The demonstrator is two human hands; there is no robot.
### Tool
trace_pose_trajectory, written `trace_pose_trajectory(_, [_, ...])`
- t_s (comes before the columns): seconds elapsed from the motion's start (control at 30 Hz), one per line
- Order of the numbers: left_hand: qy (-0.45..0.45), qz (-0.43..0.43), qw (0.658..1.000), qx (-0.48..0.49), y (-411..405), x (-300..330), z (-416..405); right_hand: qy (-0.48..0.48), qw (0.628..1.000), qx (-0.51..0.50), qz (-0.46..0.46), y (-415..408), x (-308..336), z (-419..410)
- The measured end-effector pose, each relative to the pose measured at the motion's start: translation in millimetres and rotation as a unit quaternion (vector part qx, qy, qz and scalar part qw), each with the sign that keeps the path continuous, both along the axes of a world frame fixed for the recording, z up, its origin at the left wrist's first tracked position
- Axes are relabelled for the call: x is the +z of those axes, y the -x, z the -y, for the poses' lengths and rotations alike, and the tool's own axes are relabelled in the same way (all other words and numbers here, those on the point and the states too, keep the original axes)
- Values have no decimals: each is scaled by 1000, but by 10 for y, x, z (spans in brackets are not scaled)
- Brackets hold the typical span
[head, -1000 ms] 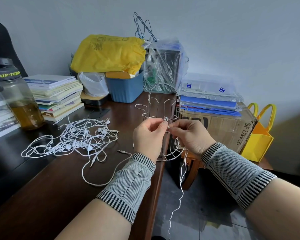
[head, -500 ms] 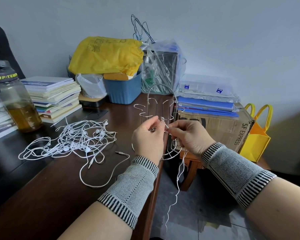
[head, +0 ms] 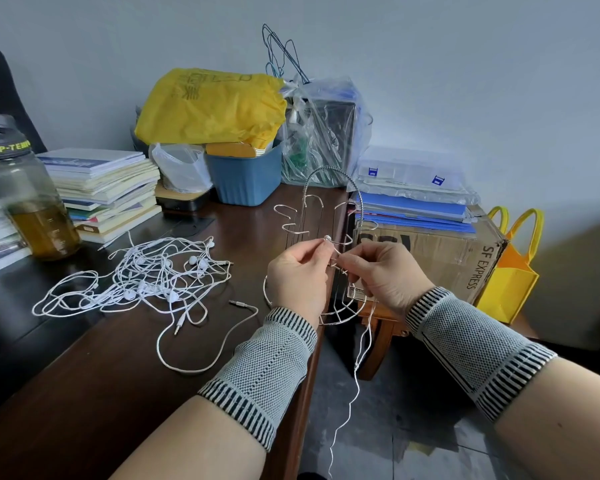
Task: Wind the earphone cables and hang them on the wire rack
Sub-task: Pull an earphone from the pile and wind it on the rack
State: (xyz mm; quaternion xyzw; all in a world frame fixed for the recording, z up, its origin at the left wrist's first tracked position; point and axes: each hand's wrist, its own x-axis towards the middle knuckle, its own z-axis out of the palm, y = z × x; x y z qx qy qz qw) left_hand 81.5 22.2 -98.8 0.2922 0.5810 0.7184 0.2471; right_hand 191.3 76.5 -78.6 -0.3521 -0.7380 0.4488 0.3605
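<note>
Left hand (head: 297, 277) pinches the earbud (head: 327, 239), right hand (head: 385, 271) pinches its earphone cable (head: 355, 368) taut so it winds neatly. Doing it off the worktop's (head: 101, 393) right edge by the wire rack (head: 340, 202) lets the slack dangle free; the tangled earphones (head: 146, 275) wait mid-worktop.

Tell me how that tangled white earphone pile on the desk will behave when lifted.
The tangled earphone pile is thin, looping cable, so it is likely floppy and light. Strands cross everywhere, so lifting one probably drags the others along. Its loose plugs may swing or snag.
</note>
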Motion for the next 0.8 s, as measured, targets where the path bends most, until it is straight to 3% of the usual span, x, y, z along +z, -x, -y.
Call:
trace_pose_trajectory(0.13, [-6, -3, 1000, 13, 16, 12, 9, 35, 999, -14, 33, -164, 93, -65])
trace_pose_trajectory(0.23, [-12, 22, 1000, 3, 13, 25, 18, 83, 996, -4, 20, -302, 262, -121])
trace_pose_trajectory(0.33, [-10, 25, 1000, -10, -25, 31, 22, 71, 997, -17, -2, -330, 444, -119])
trace_pose_trajectory(0.43, [-13, 25, 1000, -11, -53, 24, 20, -15, 998, -53, 18, -242, 600, -50])
trace_pose_trajectory(0.5, [-17, 31, 999, -11, -56, 25, 25, -112, 985, -78, 105, -148, 683, 17])
trace_pose_trajectory(0.63, [-26, 55, 998, -26, -65, 41, 45, -289, 913, -111, 264, 112, 742, 131])
trace_pose_trajectory(0.7, [-39, 63, 997, -27, -66, 53, 51, -316, 897, -99, 294, 240, 732, 162])
trace_pose_trajectory(0.8, [-53, 81, 995, -26, -56, 77, 61, -306, 902, -75, 295, 361, 749, 188])
